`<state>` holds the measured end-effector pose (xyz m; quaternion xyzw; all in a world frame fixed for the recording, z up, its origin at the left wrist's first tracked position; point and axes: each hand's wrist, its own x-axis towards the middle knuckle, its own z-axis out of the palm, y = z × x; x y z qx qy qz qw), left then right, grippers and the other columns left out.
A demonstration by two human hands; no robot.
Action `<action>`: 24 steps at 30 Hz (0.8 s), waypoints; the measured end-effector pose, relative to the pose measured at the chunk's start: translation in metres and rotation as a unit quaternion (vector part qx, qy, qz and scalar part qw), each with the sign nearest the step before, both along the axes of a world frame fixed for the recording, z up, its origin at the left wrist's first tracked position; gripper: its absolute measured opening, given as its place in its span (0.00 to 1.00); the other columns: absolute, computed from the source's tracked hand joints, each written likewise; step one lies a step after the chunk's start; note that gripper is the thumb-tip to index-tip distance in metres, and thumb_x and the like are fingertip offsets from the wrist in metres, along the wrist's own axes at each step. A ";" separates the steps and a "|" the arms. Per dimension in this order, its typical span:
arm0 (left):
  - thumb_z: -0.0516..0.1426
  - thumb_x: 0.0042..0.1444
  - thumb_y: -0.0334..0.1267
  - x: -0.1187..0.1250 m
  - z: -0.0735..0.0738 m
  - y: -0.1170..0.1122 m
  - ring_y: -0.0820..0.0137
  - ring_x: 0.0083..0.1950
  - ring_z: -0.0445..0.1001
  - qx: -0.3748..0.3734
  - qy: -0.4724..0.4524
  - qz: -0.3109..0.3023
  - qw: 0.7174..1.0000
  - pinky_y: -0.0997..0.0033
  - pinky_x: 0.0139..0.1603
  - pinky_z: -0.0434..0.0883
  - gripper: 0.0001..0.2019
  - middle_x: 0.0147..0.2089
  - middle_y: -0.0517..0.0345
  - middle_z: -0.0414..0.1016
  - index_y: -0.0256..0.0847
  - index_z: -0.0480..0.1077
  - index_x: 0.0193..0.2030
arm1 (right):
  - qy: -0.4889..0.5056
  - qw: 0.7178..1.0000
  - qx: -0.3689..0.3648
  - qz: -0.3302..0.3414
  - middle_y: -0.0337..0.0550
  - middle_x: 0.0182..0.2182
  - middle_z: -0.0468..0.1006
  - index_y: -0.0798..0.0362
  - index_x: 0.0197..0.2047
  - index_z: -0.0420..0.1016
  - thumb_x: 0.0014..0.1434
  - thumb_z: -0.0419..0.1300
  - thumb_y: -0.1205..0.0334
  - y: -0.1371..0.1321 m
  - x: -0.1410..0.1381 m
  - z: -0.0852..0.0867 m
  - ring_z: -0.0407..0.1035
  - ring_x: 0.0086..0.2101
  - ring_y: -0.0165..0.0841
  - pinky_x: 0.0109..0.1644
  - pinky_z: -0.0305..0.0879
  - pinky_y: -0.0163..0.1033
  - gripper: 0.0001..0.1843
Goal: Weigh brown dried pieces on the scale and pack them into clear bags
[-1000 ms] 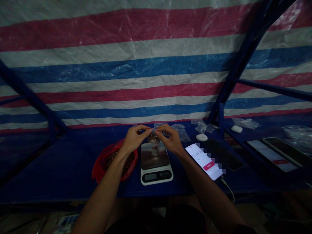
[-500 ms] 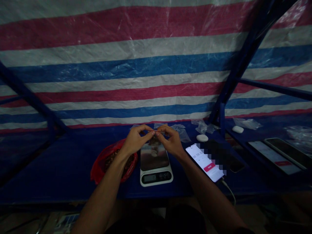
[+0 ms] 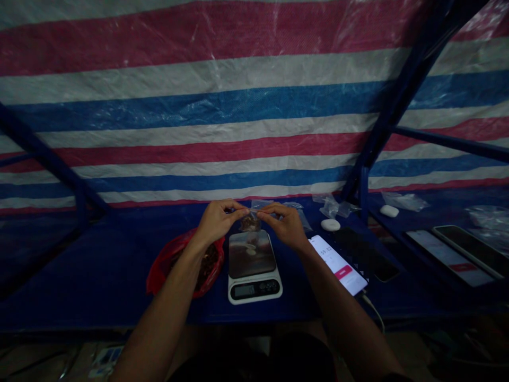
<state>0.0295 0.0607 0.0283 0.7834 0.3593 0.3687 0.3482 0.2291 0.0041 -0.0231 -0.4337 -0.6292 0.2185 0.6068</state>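
Observation:
My left hand and my right hand pinch the top edge of a small clear plastic bag with brown bits inside. They hold it just above the far end of a white kitchen scale on the blue table. Both hands' fingers are closed on the bag's mouth. A red plastic bag of brown pieces lies left of the scale, under my left forearm.
A lit phone lies right of the scale with a cable at its near end. More clear bags and small white cases sit behind it. Two more phones lie at the far right. A striped tarp hangs behind.
Both hands have stayed pinched on the small bag and shifted slightly up and away over the scale. My right hand now covers part of the phone's screen.

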 end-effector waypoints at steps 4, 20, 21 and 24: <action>0.65 0.55 0.46 -0.001 -0.006 0.015 0.63 0.40 0.81 0.014 0.002 0.038 0.999 0.65 0.45 0.74 0.11 0.38 0.54 0.86 0.41 0.83 0.36 | -0.037 0.998 -0.035 -0.034 0.45 0.38 0.85 0.51 0.39 0.85 0.62 0.66 0.55 0.006 0.006 -0.008 0.76 0.38 0.38 0.45 0.71 0.43 0.09; 0.61 0.62 0.52 -0.019 -0.050 -0.005 0.56 0.63 0.72 0.181 0.208 -0.048 0.960 0.51 0.65 0.66 0.19 0.59 0.50 0.79 0.45 0.78 0.55 | -0.303 0.937 -0.139 0.101 0.46 0.37 0.84 0.53 0.39 0.85 0.60 0.64 0.69 0.008 0.017 -0.031 0.75 0.38 0.35 0.44 0.68 0.39 0.08; 0.61 0.63 0.52 -0.017 -0.048 -0.010 0.55 0.64 0.71 0.183 0.226 -0.061 0.955 0.49 0.66 0.65 0.19 0.60 0.51 0.79 0.46 0.78 0.56 | -0.299 0.938 -0.142 0.101 0.45 0.36 0.83 0.53 0.38 0.85 0.59 0.64 0.69 0.008 0.017 -0.031 0.75 0.37 0.35 0.43 0.68 0.39 0.07; 0.60 0.64 0.49 -0.017 -0.045 -0.017 0.55 0.64 0.71 0.167 0.254 -0.100 0.948 0.48 0.66 0.63 0.16 0.58 0.53 0.80 0.48 0.78 0.55 | -0.281 0.943 -0.144 0.106 0.43 0.33 0.83 0.53 0.35 0.84 0.57 0.66 0.71 0.007 0.017 -0.030 0.75 0.34 0.35 0.41 0.67 0.39 0.06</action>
